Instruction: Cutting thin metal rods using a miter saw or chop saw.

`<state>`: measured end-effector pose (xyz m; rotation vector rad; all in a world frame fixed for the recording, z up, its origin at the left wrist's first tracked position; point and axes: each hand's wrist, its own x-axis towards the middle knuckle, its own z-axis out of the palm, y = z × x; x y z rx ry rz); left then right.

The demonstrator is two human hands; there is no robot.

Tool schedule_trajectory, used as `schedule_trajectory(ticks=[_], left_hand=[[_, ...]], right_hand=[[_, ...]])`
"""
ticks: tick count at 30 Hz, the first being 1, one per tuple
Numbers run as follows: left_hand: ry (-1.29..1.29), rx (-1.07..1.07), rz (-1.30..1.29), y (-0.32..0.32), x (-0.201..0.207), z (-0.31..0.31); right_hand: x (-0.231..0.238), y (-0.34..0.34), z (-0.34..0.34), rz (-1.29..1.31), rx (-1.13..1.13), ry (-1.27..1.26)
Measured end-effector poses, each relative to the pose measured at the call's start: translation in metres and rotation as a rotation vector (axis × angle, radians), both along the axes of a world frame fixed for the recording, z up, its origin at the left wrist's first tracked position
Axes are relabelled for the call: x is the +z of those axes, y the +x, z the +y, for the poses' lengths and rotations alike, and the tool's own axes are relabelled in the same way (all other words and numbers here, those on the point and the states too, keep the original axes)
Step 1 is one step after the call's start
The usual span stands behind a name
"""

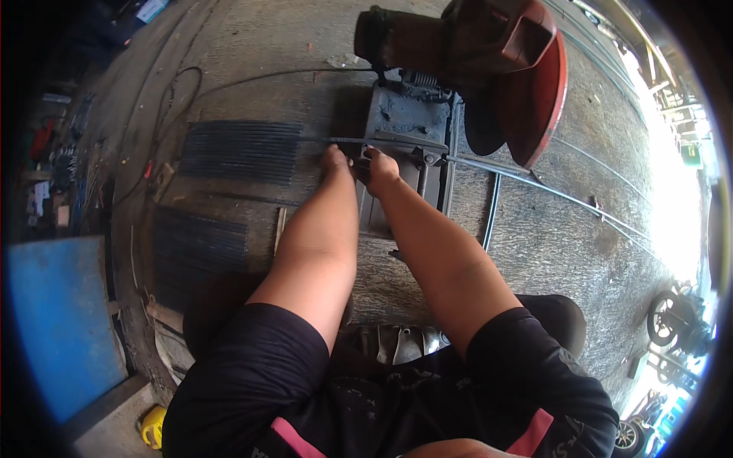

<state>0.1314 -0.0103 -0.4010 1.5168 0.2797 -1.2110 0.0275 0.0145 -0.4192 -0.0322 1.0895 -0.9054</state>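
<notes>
My left hand (pixel 334 159) is closed at a thin dark metal rod (pixel 313 139), its fingertips against it just left of the saw. Right beside it, my right hand (pixel 382 171) has its fingers curled in at the front of the vise (pixel 412 148); what they grip is hidden. The vise sits on the grey base (pixel 406 118) of a cut-off saw. Above and to the right hangs the saw's reddish head (pixel 500 34), with a round red guard (pixel 551 99). The blade and the contact between fingers and rod are partly hidden.
Cut dark rods lie in a neat row (pixel 240 153) to the left, with a second, dimmer pile (pixel 200 244) nearer me. Long metal bars (pixel 550 188) stretch right from the vise. A cable (pixel 267 74) crosses behind; a blue panel (pixel 65 313) stands at left.
</notes>
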Motion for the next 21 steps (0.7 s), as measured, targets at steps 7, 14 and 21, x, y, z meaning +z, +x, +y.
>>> schedule_trajectory(ticks=[7, 14, 21], left_hand=[[-0.221, 0.164, 0.287, 0.002, -0.045, -0.026], [-0.302, 0.179, 0.021, -0.002, 0.025, -0.011], [-0.385, 0.055, -0.753, -0.016, 0.162, 0.023]], right_hand=[[-0.021, -0.014, -0.033, 1.457, 1.2, -0.728], [0.08, 0.004, -0.014, 0.738, 0.407, -0.06], [0.172, -0.003, 0.014, 1.301, 0.495, -0.699]])
